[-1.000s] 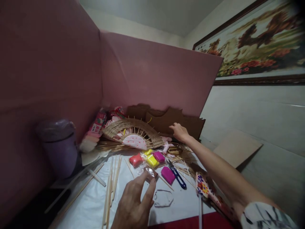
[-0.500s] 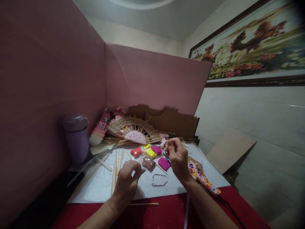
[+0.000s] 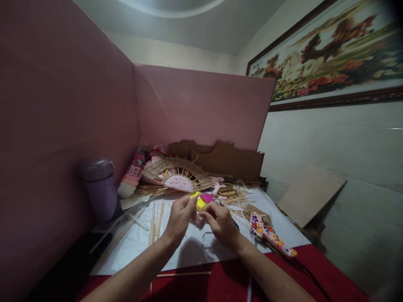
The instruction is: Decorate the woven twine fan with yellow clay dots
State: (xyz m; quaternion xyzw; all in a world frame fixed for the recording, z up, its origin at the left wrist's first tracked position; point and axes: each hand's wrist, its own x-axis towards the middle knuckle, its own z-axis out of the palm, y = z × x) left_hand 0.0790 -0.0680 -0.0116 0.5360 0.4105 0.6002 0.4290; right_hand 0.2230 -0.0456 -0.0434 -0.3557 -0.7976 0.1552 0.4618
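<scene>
My left hand [image 3: 179, 216] and my right hand [image 3: 223, 224] are raised close together over the white sheet [image 3: 126, 258]. The fingers of both are pinched, but whatever they hold is too small or hidden to make out. Just beyond the fingertips lie small packets: a yellow packet [image 3: 200, 204], a magenta packet [image 3: 207, 197] and a brown packet [image 3: 199, 222], partly covered by the hands. A thin clear plastic piece [image 3: 203, 238] shows below my right hand. Pale wooden sticks [image 3: 156, 220] lie left of my left hand.
A woven half-round fan frame [image 3: 176, 164] stands at the back before torn cardboard [image 3: 226, 157]. At left is a purple cup [image 3: 101, 195]. A flower-patterned glue gun [image 3: 273, 236] with a cord lies right. Red cloth [image 3: 189, 289] covers the front edge.
Both hands have come together over the packets; the left moved up and right, the right moved lower and left. They now hide the red packet and most of the clear plastic piece.
</scene>
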